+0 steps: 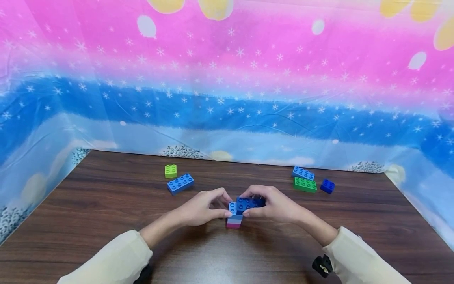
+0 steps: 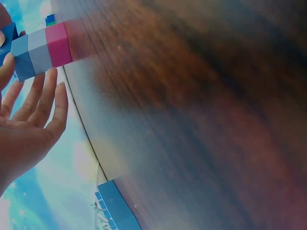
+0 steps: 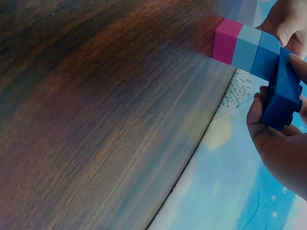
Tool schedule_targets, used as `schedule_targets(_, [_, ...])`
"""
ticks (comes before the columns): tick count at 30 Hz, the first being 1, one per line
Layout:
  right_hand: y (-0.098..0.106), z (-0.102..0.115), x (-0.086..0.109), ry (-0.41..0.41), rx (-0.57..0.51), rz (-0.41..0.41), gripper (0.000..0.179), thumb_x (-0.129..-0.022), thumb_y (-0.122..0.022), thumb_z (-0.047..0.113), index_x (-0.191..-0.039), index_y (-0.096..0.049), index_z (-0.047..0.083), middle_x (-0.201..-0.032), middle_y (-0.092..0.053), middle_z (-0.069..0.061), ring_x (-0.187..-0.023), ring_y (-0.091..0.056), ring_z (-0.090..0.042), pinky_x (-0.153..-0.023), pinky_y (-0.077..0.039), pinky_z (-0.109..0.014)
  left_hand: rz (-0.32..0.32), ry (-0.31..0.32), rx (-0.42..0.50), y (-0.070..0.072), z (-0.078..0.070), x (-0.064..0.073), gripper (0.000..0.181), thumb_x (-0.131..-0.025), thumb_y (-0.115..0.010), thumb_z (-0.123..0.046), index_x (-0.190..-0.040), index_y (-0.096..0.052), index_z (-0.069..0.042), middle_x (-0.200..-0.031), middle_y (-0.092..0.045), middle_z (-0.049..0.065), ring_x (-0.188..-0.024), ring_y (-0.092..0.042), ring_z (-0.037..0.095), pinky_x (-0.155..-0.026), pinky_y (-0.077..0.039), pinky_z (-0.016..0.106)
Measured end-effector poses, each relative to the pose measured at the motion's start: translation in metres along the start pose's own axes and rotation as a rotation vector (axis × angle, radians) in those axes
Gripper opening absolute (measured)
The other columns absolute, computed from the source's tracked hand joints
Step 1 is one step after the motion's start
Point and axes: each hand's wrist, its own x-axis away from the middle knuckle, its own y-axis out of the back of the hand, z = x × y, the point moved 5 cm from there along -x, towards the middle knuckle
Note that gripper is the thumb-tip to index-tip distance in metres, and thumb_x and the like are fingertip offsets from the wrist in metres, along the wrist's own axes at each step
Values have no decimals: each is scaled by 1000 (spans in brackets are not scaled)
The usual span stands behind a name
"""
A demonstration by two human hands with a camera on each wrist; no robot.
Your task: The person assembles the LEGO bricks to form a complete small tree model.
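Note:
A small stack stands on the table: a magenta brick (image 1: 233, 226) at the bottom, a pale grey brick (image 2: 39, 50) above it, then a blue brick (image 1: 232, 208). My left hand (image 1: 203, 208) pinches the stack's upper left side between thumb and forefinger, its other fingers extended in the left wrist view. A longer dark blue brick (image 3: 283, 93) lies across the stack's top and juts out to the right. My right hand (image 1: 276, 203) grips that brick by its long sides. Whether the dark blue brick is fully seated, I cannot tell.
Toward the back left lie a lime green brick (image 1: 170, 171) and a long blue brick (image 1: 181, 184). At the back right are another blue brick (image 1: 303, 173), a green brick (image 1: 305, 184) and a small dark blue brick (image 1: 327, 186). A patterned cloth (image 1: 227, 110) hangs behind the wooden table (image 1: 117, 189).

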Motion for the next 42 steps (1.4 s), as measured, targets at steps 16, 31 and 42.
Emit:
schedule_targets(16, [0,-1,-1,-11,16,-12,30,-83,-68,22,-110,-61,11,-101,-60,0,-86,-55,-14,-72,-47,-28,4,22,-4,1,0,0,19,-90,-60,-20,-105,-54,-9,-99,-62,1,-93,-59,15,-80,-47,30])
schedule_targets(31, [0,-2,0,-28,11,-10,29,-84,-67,23,-110,-61,12,-104,-60,-1,-89,-54,-15,-74,-46,-29,-45,12,-43,20,-2,0,29,-90,-60,-23,-113,-54,-7,-107,-61,8,-99,-58,20,-84,-46,34])
schedule_targets(42, [0,-2,0,-43,22,-7,29,-84,-67,24,-111,-61,13,-107,-59,-2,-92,-54,-15,-76,-46,-29,-222,109,-165,73,24,9,35,-86,-64,-20,-117,-56,-6,-109,-61,12,-103,-56,27,-86,-43,42])
